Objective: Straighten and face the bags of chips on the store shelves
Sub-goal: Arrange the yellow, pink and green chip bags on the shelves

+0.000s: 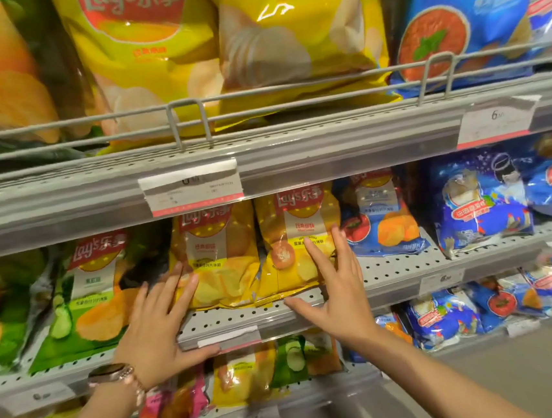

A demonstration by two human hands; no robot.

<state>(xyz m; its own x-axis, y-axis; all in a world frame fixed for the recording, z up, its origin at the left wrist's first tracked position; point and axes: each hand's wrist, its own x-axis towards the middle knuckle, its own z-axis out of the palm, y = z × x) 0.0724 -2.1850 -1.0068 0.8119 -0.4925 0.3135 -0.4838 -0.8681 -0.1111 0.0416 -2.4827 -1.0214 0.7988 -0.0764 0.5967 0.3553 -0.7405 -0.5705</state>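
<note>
Head view: two yellow chip bags (255, 258) upright on middle shelf (392, 273), between green bag (87, 294) and blue bag (380, 219). Left hand (157, 324) flat, fingers straight, touching left yellow bag. Right hand (336, 287) open-fingered, resting on right one. Price tag (192, 190) overhangs bag tops.

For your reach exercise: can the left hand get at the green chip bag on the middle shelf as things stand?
Probably yes. The left hand rests open beside the green chip bag, which stands at the shelf front with nothing covering it.

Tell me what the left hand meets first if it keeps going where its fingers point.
Likely nothing new: the left hand has its fingertips at or on the left yellow chip bag; depth is unclear.
</note>
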